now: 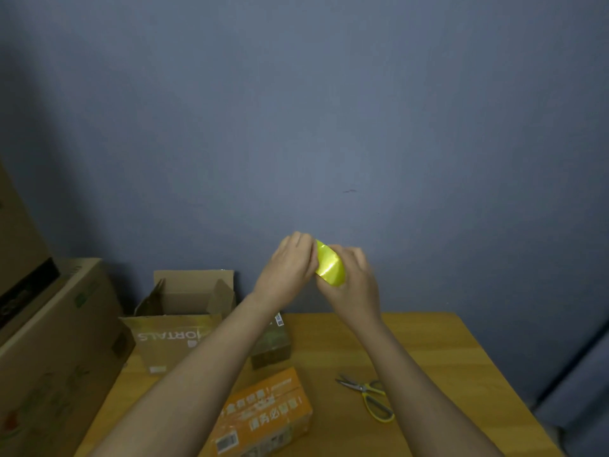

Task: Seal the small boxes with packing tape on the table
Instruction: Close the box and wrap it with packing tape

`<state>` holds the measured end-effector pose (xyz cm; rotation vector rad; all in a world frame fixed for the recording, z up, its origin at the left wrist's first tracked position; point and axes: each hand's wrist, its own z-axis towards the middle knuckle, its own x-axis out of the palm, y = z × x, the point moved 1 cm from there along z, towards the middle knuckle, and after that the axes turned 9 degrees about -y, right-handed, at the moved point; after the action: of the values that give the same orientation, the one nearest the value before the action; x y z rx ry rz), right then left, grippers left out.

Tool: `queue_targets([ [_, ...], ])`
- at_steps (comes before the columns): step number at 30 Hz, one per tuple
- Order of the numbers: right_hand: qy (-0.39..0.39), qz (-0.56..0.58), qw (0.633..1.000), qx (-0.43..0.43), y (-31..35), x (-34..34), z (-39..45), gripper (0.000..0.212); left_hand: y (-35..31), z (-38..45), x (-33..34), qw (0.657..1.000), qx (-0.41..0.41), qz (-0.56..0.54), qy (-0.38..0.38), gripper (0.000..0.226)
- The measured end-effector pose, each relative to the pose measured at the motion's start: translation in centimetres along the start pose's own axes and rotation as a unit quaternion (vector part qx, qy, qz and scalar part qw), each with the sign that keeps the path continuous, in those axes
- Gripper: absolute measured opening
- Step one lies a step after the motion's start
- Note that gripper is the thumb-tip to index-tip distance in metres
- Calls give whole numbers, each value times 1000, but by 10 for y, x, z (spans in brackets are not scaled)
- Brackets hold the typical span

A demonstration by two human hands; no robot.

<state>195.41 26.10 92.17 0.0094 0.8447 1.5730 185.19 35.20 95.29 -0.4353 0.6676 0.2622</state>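
Above the far half of the table (pixel 428 344), raised against the blue wall, you are holding the yellow tape roll (pixel 330 263) between both hands.

Right hand (pixel 354 282): you are cradling the roll from its right and underside, fingers curled round it, carrying its weight.

Left hand (pixel 290 263): you are pressing curled fingertips against the roll's upper left edge, seemingly picking for the loose end; no free strip is showing yet.

Roll, orientation: its broad band is facing you, tilting from upper left down to lower right.

Orange box (pixel 267 413): it is lying at the near edge of the table, below and slightly left of your hands, under your left forearm. Its flaps are closed and its long axis is running from near left to far right. Whether it is already taped is not plain.

Dark box (pixel 273 344): it is sitting just beyond the orange one, partly hidden by your left forearm.

Open carton (pixel 184 328): it is standing at the far left of the table, flaps up.

Scissors (pixel 369 395): they are lying to the right of the orange box, under your right forearm, blades pointing left, so your right hand is the nearer one for cutting.

Judgement: the orange box is nearest, so the tape likely needs drawing out and bringing down and leftward along that seam.
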Motion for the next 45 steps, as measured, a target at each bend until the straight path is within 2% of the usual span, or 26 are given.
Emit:
queue_targets([
  [8,56,-27,998,25,0,-1,-8,45,5,-13,4,999,-17,-35,10,10],
  [14,56,-14,998,28,-2,1,-10,45,8,-20,4,984,-101,-150,5,12],
  [22,65,-29,997,24,2,4,-9,46,3,-18,6,993,-92,-71,-19,14],
  [27,54,-74,996,5,3,9,-15,49,-6,-21,12,990,-131,-35,-22,8],
  [30,84,-79,992,49,0,10,-15,47,-10,-25,15,991,-132,-32,9,17],
  [32,87,-26,993,80,-7,12,-17,48,-8,-23,16,991,-128,-11,34,19],
  [33,83,10,992,89,-10,12,-20,53,-7,-21,17,991,-124,2,48,16],
  [35,99,56,986,125,-20,13,-26,78,-4,-18,21,989,-111,32,91,5],
  [37,133,75,969,192,-34,13,-37,104,-4,-18,25,984,-101,60,131,8],
  [39,178,98,946,253,-47,14,-54,110,-2,-21,29,980,-102,80,151,11],
  [40,192,132,935,268,-52,15,-65,108,-1,-24,32,978,-105,82,161,14],
  [42,184,224,913,287,-61,19,-86,90,-1,-29,39,971,-139,55,186,15],
  [45,114,281,903,305,-62,19,-101,58,0,-39,49,948,-229,-6,222,18],
])
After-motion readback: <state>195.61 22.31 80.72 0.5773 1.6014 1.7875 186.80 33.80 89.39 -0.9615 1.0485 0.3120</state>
